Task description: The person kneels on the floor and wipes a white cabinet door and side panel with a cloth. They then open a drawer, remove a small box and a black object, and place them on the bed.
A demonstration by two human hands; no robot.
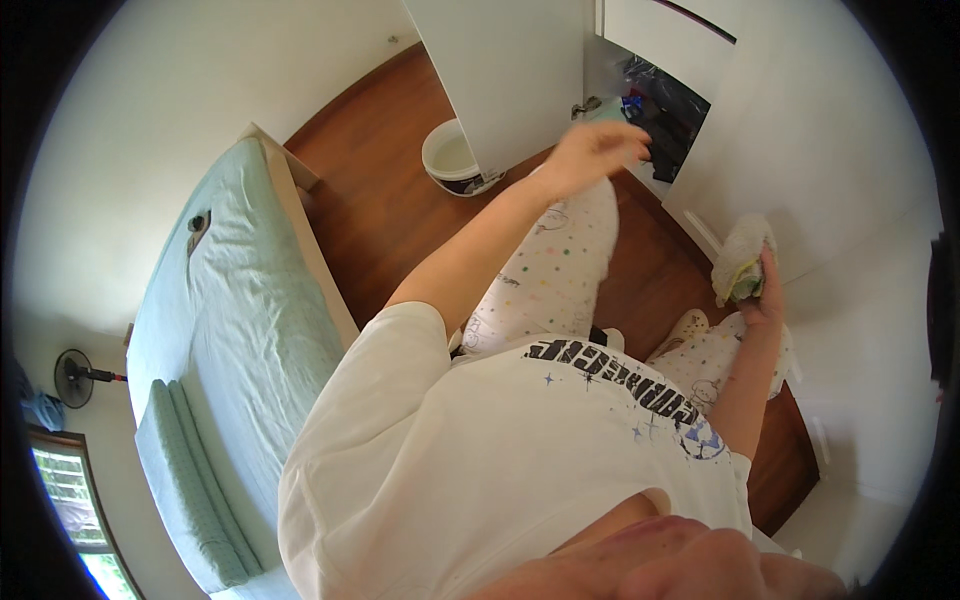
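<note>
My left hand (600, 148) is raised before the opening of a white cupboard (611, 64), its fingers loosely bent, slightly blurred and holding nothing visible. Dark items and clear plastic (667, 112) lie inside the cupboard. At the right, my right hand (766, 289) grips a bunched whitish cloth (746, 251) with a yellow edge and a green part, close to a white cupboard front (810, 187). The open cupboard door (517, 82) stands above my left forearm in the picture and partly hides a white bucket (450, 154).
A bed with a pale green sheet (247, 300) and folded bedding (195, 487) is at the left, a small dark object (198, 229) on it. A fan (75, 377) stands beyond. The wooden floor (375, 172) runs between bed and cupboard.
</note>
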